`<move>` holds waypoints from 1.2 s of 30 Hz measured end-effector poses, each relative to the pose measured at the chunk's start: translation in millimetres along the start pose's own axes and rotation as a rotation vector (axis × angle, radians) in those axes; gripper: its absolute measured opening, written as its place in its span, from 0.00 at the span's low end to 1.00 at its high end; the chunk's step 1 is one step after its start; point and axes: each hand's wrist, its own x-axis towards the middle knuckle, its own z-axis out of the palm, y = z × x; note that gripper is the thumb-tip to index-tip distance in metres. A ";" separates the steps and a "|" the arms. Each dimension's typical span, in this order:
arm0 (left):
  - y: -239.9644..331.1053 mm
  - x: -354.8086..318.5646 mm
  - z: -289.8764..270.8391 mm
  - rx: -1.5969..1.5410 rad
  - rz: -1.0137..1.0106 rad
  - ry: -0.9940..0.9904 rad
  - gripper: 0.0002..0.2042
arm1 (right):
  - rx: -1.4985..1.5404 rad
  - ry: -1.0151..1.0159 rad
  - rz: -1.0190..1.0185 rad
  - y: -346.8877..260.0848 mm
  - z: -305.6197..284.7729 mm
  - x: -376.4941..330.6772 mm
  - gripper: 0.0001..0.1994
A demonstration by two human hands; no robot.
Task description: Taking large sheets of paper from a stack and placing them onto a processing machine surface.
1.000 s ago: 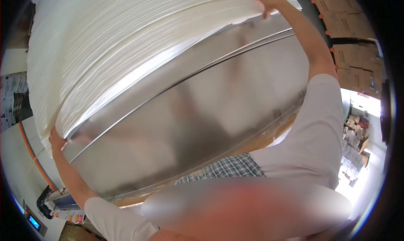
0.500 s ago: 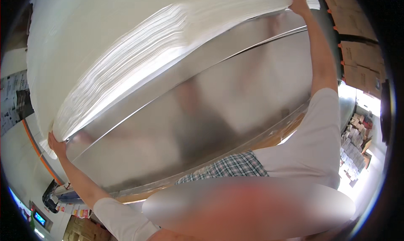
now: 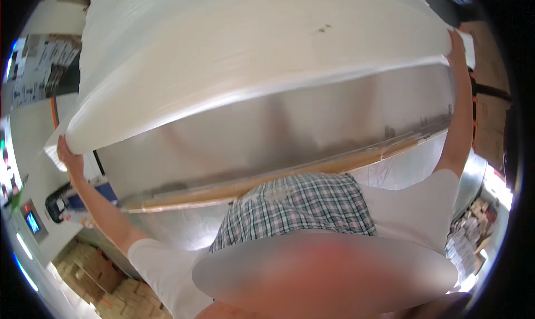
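Observation:
A wide stack of thin white sheets (image 3: pixel 251 51) spans the upper part of the head view, over a shiny metal tabletop (image 3: pixel 239 135). Its near edge runs in a long curve between my hands, and a few dark specks mark its top. My left hand (image 3: pixel 71 154) is closed around the near left corner, where layered edges stick out past the fingers. At the near right corner my right hand (image 3: pixel 456 49) grips the same stack, with a white end showing beyond it. Both arms are spread wide and stretched forward.
A tan strip (image 3: pixel 223 199) edges the table close to my checked apron (image 3: pixel 295 207). Cardboard boxes (image 3: pixel 490 124) stand at the right, and more boxes (image 3: pixel 89 269) at the lower left. A small lit screen (image 3: pixel 32 221) is on the left wall.
The stack's near edge has come toward me over the metal and lies more level in view. Its fanned layers no longer show along the front. Both hands have kept their grip.

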 end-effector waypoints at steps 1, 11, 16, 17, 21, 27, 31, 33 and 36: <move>16.5 -5.8 0.8 -0.013 -0.003 -0.022 0.26 | -0.023 -0.036 0.007 21.1 -5.2 -17.2 0.33; 76.2 -108.4 -23.4 -0.021 -0.214 -0.342 0.26 | 0.085 -0.309 0.088 -83.5 -25.9 -110.5 0.32; 96.6 -129.2 -31.9 -0.038 -0.354 -0.478 0.26 | 0.060 -0.472 0.161 -95.8 -46.4 -108.6 0.34; 100.7 -126.1 -32.9 -0.036 -0.380 -0.494 0.27 | 0.057 -0.471 0.157 -100.0 -53.8 -101.5 0.34; 84.3 -125.3 -30.2 -0.020 -0.377 -0.597 0.30 | 0.071 -0.557 0.060 -47.3 -33.3 -115.9 0.35; 58.8 -56.5 -21.1 -0.006 -0.470 -1.382 0.38 | -0.027 -1.074 0.028 -52.9 -39.4 -33.1 0.33; 70.9 3.3 61.8 -0.128 -0.507 -1.586 0.39 | -0.262 -1.568 0.103 -100.3 -17.1 27.1 0.35; 94.7 14.7 66.4 -0.007 -0.386 -1.560 0.38 | -0.303 -1.491 0.077 -133.5 -30.7 42.5 0.37; 105.4 3.5 63.6 0.079 -0.290 -1.659 0.35 | -0.373 -1.418 -0.052 -57.0 5.3 1.4 0.38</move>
